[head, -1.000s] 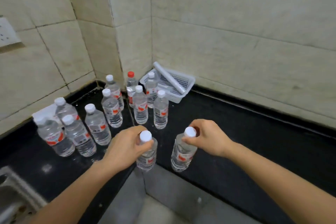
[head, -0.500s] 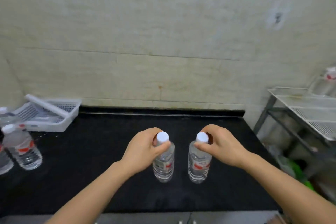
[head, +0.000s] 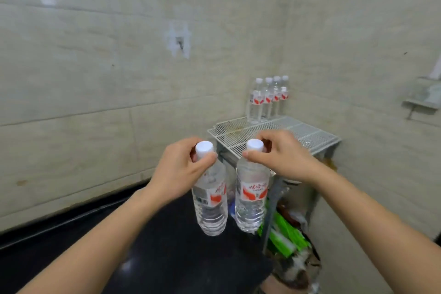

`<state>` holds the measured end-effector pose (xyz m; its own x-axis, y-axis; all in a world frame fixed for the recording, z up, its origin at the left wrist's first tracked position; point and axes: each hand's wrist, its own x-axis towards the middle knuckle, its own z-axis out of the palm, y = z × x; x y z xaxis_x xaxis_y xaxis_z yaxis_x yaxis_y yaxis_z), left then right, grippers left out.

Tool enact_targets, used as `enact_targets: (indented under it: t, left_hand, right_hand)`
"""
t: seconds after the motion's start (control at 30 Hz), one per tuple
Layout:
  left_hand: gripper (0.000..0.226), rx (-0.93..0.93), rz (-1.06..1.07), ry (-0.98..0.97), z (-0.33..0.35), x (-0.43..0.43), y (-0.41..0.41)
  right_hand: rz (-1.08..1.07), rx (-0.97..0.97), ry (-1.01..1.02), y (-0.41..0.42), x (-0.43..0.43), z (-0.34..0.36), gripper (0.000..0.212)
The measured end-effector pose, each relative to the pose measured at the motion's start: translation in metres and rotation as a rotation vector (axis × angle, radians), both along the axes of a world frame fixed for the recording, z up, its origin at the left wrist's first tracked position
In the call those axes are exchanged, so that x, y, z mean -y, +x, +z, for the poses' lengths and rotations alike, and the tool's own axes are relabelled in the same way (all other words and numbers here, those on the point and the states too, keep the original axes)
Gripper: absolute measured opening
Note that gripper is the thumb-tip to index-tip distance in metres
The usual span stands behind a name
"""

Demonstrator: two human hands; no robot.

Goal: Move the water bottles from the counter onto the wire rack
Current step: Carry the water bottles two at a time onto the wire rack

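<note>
- Here the left bottle and the right bottle hang side by side in the air, by the end of the black counter.
- The left hand grips one by its neck, and the right hand grips the other.
- The wire rack is just behind, with four bottles standing at its far corner.

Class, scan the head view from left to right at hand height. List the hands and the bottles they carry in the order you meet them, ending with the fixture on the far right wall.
left hand → left-held bottle → right-held bottle → right hand → wall shelf
</note>
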<state>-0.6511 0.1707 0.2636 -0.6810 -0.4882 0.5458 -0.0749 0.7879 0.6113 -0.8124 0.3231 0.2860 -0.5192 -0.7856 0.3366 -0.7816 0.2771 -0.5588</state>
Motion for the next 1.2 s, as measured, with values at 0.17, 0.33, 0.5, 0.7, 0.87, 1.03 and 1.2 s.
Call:
enact_targets:
  t: [0.17, 0.33, 0.5, 0.7, 0.87, 1.03, 1.2]
  left_hand:
    - [0.041, -0.112, -0.120, -0.040, 0.048, 0.015, -0.100]
    - [0.040, -0.130, -0.194, -0.009, 0.072, 0.026, -0.197]
    - [0.033, -0.058, -0.243, -0.015, 0.072, 0.031, -0.288]
    - [0.026, 0.001, -0.222, 0.008, 0.053, 0.036, -0.402]
    - [0.022, 0.102, -0.110, 0.080, 0.051, 0.042, -0.485]
    - [0.024, 0.139, -0.050, 0.226, 0.046, 0.059, -0.555]
    - [0.020, 0.210, 0.012, 0.241, 0.042, 0.067, -0.606]
  right_hand:
    - [-0.043, -0.017, -0.074, -0.087, -0.005, 0.044, 0.030]
    - [-0.094, -0.024, -0.126, -0.180, -0.003, 0.058, 0.035]
    - [-0.113, -0.046, -0.090, -0.268, 0.004, 0.055, 0.033]
    - [-0.058, -0.089, -0.047, -0.390, 0.020, 0.051, 0.037]
    - [0.033, -0.099, -0.023, -0.487, 0.041, 0.053, 0.042]
    - [0.086, -0.139, 0.057, -0.562, 0.063, 0.053, 0.039]
    - [0.073, -0.176, 0.122, -0.615, 0.092, 0.045, 0.037]
